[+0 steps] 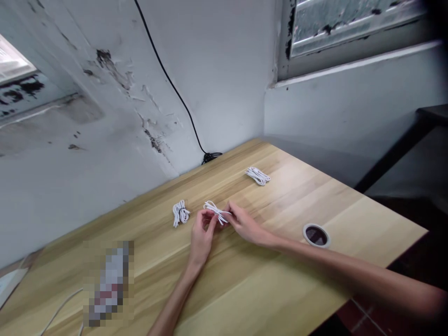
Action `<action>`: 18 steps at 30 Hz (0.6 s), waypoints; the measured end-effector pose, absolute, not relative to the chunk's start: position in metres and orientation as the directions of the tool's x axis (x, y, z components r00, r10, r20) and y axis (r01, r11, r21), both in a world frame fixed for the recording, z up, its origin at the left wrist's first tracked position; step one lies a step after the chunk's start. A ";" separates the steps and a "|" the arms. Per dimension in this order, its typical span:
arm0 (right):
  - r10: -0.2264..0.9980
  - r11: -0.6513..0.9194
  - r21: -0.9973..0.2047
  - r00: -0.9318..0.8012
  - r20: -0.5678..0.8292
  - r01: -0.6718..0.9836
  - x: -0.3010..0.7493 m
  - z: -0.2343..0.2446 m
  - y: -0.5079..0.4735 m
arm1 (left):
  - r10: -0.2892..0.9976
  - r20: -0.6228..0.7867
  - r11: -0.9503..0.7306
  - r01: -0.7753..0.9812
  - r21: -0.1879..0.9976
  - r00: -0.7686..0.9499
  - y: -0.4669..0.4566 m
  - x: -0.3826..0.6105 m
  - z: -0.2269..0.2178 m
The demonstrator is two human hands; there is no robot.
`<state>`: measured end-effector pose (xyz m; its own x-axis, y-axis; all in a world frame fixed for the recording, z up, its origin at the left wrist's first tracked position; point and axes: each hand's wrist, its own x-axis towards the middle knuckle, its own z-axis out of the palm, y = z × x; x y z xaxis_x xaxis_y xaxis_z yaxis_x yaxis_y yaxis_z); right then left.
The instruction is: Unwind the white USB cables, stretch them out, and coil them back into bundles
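Both of my hands meet over the middle of a light wooden table (266, 280). Between them is a small coiled white cable (214, 209). My left hand (202, 235) pinches its near end with fingers closed. My right hand (245, 224) grips the other end, fingers curled round it. Another coiled white cable bundle (180, 213) lies on the table just left of my hands. A third white bundle (258, 175) lies farther back to the right, apart from both hands.
A round cable grommet hole (316, 234) is set in the table to the right. A black cord (175, 88) runs down the peeling wall to the table's back edge. A blurred-out object (108, 282) and a white cable (58, 310) lie near left.
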<state>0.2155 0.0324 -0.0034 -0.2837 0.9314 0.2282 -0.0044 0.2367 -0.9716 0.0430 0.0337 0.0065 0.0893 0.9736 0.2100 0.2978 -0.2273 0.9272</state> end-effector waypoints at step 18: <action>0.898 0.365 -0.925 -0.302 0.321 0.102 0.214 -0.003 0.029 | 0.930 0.362 -0.344 0.483 0.805 0.059 0.027 0.038 0.009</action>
